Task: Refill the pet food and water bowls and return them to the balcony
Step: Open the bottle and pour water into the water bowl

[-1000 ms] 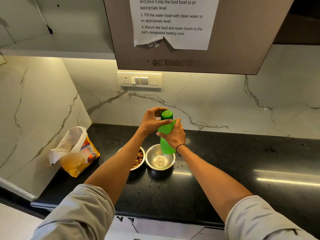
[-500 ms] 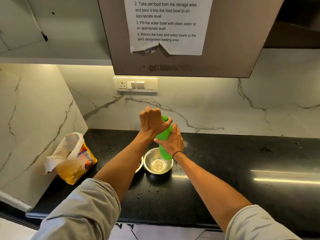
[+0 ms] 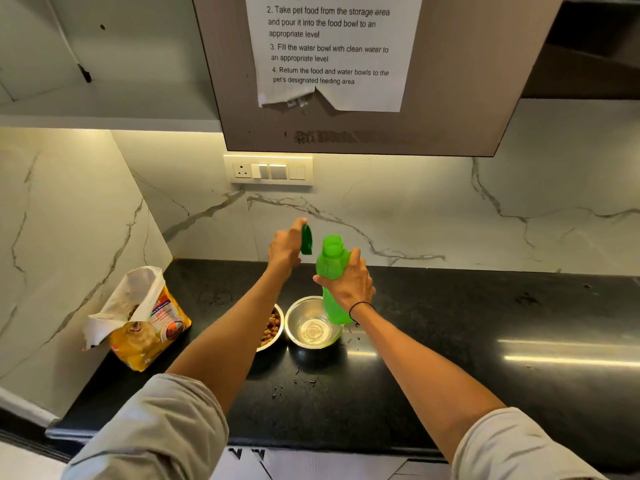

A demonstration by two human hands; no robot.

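My right hand [image 3: 348,284] grips a bright green water bottle [image 3: 333,261] around its middle and holds it upright, uncapped, above the right rim of a steel water bowl [image 3: 298,318]. A little water lies in that bowl's bottom. My left hand [image 3: 285,245] is raised to the left of the bottle's neck and pinches the dark green cap [image 3: 306,240]. A second steel bowl with brown kibble [image 3: 273,328] stands just left of the water bowl, half hidden under my left forearm. Both bowls rest on the black counter [image 3: 450,323].
An opened yellow pet food bag [image 3: 143,323] stands in the counter's left corner against the marble wall. Small crumbs and drops lie in front of the bowls. A switch panel [image 3: 268,170] and a cabinet with a taped instruction sheet [image 3: 329,50] hang above.
My left hand twisted the cap off the bottle and lifted it away to the left. The bottle's mouth is now uncovered. My right hand kept its hold on the bottle.
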